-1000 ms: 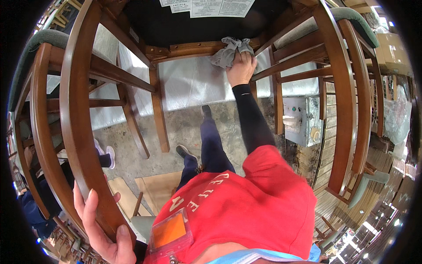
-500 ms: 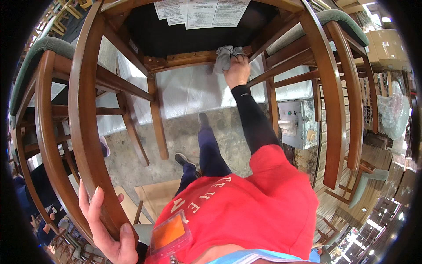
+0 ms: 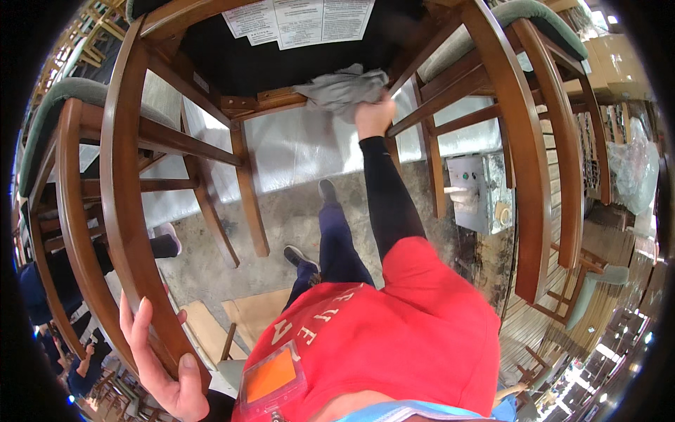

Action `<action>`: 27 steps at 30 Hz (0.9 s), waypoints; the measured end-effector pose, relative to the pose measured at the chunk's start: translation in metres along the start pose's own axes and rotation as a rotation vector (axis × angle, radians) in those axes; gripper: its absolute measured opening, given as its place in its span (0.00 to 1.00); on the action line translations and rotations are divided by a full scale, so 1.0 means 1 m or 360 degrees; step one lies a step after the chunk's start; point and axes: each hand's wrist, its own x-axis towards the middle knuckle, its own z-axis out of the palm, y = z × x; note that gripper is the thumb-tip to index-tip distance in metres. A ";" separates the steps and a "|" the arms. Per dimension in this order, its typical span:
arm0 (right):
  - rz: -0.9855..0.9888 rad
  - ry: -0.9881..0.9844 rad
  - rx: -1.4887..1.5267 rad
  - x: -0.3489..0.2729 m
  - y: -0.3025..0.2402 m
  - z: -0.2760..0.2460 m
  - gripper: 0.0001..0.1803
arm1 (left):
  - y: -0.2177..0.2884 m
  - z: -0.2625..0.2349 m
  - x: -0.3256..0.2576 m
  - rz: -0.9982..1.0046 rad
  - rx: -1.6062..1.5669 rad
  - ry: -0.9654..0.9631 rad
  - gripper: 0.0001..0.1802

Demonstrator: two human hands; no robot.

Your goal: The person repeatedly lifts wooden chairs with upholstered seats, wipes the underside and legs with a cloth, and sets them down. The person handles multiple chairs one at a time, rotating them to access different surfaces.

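A brown wooden chair faces me with its black underside (image 3: 211,60) and white paper labels (image 3: 302,22) showing. Around the lower end of its left leg (image 3: 126,211) my left hand (image 3: 165,373) is closed, thumb on one side and fingers on the other. My right hand (image 3: 375,118), slightly blurred, grips a grey cloth (image 3: 344,90) at the chair's wooden rail (image 3: 271,102). The cloth fans out leftward from the fingers and covers part of that rail. Fingertips of the right hand are hidden in the cloth.
Chairs with green-grey padded seats stand close on the left (image 3: 67,91) and right (image 3: 541,24). A grey metal control box (image 3: 471,190) is below right. Flat cardboard (image 3: 260,313) lies on the floor near my feet. Another person's leg (image 3: 165,246) shows at left.
The cloth, bunched under my right hand before, now spreads out to the left along the rail. My right hand has shifted slightly down and left; my left hand keeps its hold.
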 end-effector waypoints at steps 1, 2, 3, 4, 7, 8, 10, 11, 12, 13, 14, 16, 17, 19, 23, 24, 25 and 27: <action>0.0156 0.0174 0.0235 0.012 -0.023 -0.015 0.24 | 0.002 0.000 -0.003 -0.0035 0.0059 -0.0014 0.46; -0.0108 0.0470 0.0426 0.033 -0.048 -0.026 0.27 | 0.002 0.000 -0.008 -0.0059 0.0046 -0.0001 0.46; -0.0240 0.0642 0.0561 0.050 -0.075 -0.031 0.34 | 0.000 0.001 -0.011 -0.0069 0.0025 0.0027 0.46; -0.0423 0.0768 0.0406 0.074 -0.066 -0.032 0.44 | -0.001 0.001 -0.008 -0.0021 -0.0010 0.0007 0.46; -0.0255 0.0675 -0.0019 0.088 -0.038 0.002 0.55 | -0.002 0.003 -0.004 0.0029 -0.0122 0.0011 0.46; -0.0119 0.0738 -0.0506 0.079 -0.011 0.013 0.54 | -0.001 0.001 -0.001 0.0047 -0.0106 -0.0013 0.46; 0.0197 0.0431 -0.0386 0.035 0.029 0.019 0.49 | -0.001 -0.002 -0.001 0.0031 -0.0050 -0.0015 0.46; 0.0388 0.0180 -0.0117 0.012 0.042 0.016 0.46 | 0.001 -0.005 -0.002 0.0006 -0.0050 -0.0034 0.46; 0.0497 0.0035 0.0151 0.001 0.049 0.012 0.44 | 0.001 -0.006 -0.002 -0.0006 -0.0055 -0.0036 0.46; 0.0564 -0.0037 0.0445 -0.005 0.035 0.006 0.43 | 0.003 -0.002 -0.003 -0.0051 -0.0042 -0.0038 0.46; 0.0745 0.0098 0.1118 0.009 0.018 0.013 0.43 | 0.003 0.001 -0.004 -0.0089 0.0010 0.0002 0.45; -0.0272 0.0256 -0.0196 0.057 0.014 -0.003 0.44 | 0.007 -0.003 -0.003 -0.0070 0.0040 -0.0044 0.45; -0.0651 0.0589 -0.0787 0.079 0.011 -0.009 0.45 | 0.005 -0.002 -0.002 -0.0052 0.0047 -0.0039 0.45; -0.0458 0.0886 0.0175 0.123 -0.054 -0.013 0.46 | 0.000 0.002 -0.007 -0.0057 0.0003 0.0045 0.44; 0.0269 0.0617 0.0786 0.084 0.009 -0.011 0.48 | -0.005 0.004 -0.004 0.0035 -0.0088 0.0078 0.44; 0.0488 0.0526 0.0711 0.061 0.036 -0.006 0.47 | -0.003 0.000 -0.001 0.0043 -0.0082 0.0029 0.44; 0.0682 0.0224 -0.0117 0.027 0.036 0.000 0.46 | 0.002 0.001 -0.003 -0.0006 -0.0044 0.0017 0.44; 0.0571 0.0293 0.0334 0.038 0.020 -0.002 0.44 | 0.005 0.003 -0.001 -0.0024 -0.0010 0.0035 0.44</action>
